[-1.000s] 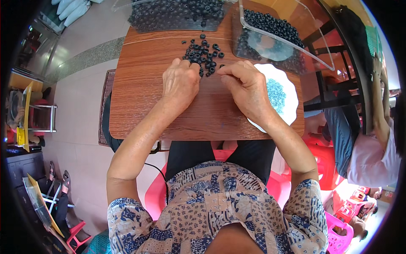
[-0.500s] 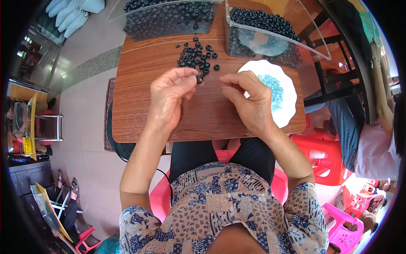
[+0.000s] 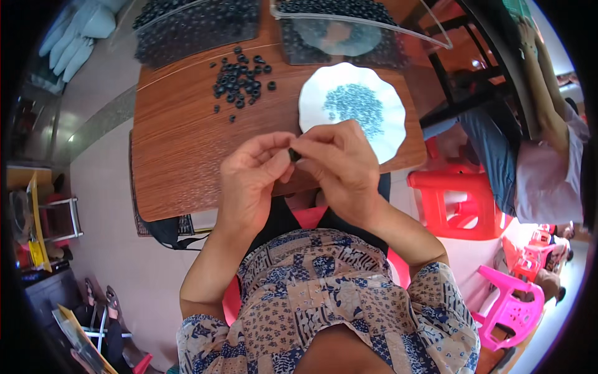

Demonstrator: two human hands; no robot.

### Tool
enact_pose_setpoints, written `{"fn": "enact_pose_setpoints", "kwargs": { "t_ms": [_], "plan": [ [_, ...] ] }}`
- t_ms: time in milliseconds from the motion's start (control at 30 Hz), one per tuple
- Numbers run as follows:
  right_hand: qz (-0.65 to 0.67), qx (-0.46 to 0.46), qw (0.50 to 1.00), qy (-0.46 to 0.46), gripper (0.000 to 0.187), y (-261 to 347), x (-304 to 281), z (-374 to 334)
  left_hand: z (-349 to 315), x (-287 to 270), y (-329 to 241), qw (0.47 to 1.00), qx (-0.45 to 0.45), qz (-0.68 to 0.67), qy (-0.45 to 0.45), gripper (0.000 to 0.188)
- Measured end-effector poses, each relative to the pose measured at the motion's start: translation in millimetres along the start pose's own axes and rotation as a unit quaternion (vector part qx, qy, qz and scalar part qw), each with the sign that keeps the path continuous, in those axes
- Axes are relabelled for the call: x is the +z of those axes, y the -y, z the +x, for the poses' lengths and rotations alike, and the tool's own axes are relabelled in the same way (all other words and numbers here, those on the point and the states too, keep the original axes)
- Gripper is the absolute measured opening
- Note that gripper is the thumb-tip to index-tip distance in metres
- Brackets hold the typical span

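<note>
Your left hand [image 3: 249, 181] and right hand [image 3: 346, 171] meet in front of you, over the near edge of the wooden table [image 3: 180, 156]. Between their fingertips sits a small dark bead [image 3: 293, 154]. Your left hand has it pinched, thumb and forefinger closed on it, the other fingers loosely curled. Your right thumb and forefinger are drawn together right at the bead from the other side; you can't tell from this view whether they grip it or only touch it, or whether they have anything else between them.

Just beyond your right hand lies a white plate [image 3: 309, 109] with a scalloped rim, its near edge partly hidden behind your knuckles. A speckled blue-green patch [image 3: 355, 106] covers its middle. Beyond your left hand, well apart from it, the loose black beads [image 3: 240, 84] lie scattered in a cluster. Farther out, past that cluster, stands a clear bin [image 3: 205, 34] of black beads, and past the plate another clear container [image 3: 339, 47] with more of them. Off to the right of your right hand is a red stool [image 3: 461, 184].
</note>
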State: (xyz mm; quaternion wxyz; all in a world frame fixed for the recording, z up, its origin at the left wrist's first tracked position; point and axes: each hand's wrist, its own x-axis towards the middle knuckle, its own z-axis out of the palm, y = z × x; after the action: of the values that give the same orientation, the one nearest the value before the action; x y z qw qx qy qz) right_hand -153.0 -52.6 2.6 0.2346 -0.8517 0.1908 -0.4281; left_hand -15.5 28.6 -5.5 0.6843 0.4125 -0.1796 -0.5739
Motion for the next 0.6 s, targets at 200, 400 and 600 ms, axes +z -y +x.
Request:
{"fn": "enact_pose_setpoints", "kwargs": {
  "t_ms": [200, 400, 600],
  "plan": [
    [-0.077, -0.027, 0.997, -0.013, 0.038, 5.7, -1.6, -32.3, -20.5, -1.2, 14.0, 0.994, -0.041, 0.092, 0.044, 0.023],
    [-0.071, -0.026, 0.997, 0.018, 0.037, 4.7, -10.2, -42.0, -21.1, -4.0, 22.5, 0.994, -0.080, 0.045, 0.054, 0.021],
    [-0.167, 0.092, 0.982, 0.015, 0.022, -52.0, -46.6, -27.2, -14.5, -17.2, 27.1, 0.993, -0.075, 0.061, 0.062, 0.020]
  ]
}}
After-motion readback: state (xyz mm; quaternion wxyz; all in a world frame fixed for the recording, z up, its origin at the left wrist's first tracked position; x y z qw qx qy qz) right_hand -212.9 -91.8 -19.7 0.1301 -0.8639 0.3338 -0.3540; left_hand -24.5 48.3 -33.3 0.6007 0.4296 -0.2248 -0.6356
